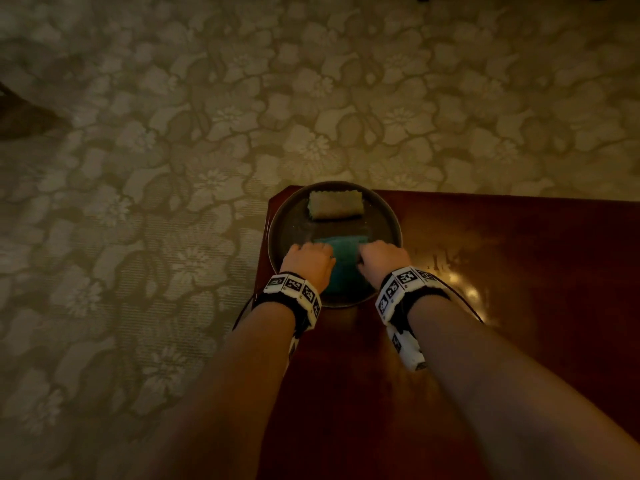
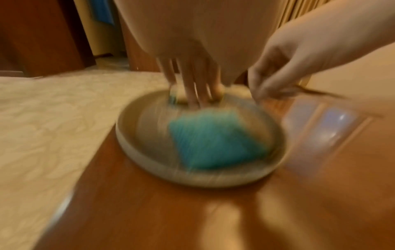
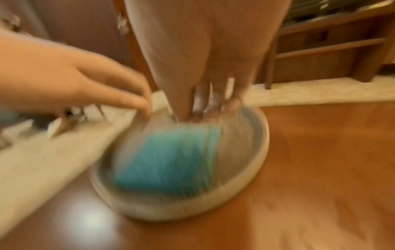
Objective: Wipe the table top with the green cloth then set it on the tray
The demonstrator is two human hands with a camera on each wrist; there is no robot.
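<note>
A folded teal-green cloth (image 1: 343, 261) lies flat inside a round, shallow grey tray with a low rim (image 1: 277, 223), in the half of the tray nearer the person. The tray sits at the far left corner of a glossy reddish-brown wooden surface (image 1: 502, 254). In the tray's far half rests a small, pale yellowish rectangular sponge (image 1: 335, 205), apart from the cloth.

Both hands are over the tray, one at each side edge of the cloth. The left hand (image 1: 308, 263) has its fingers pointing down toward the tray floor, loosely extended, at the cloth's left edge; the wrist views are badly blurred, so whether the fingertips pinch the cloth I cannot tell. The right hand (image 1: 381, 259) is at the cloth's right edge with its fingers pointing down as well, and its hold on the cloth is likewise unclear. Each wrist wears a black band with white patterned markers. Beyond the surface lies a pale carpet with a flower pattern (image 1: 173, 133).
</note>
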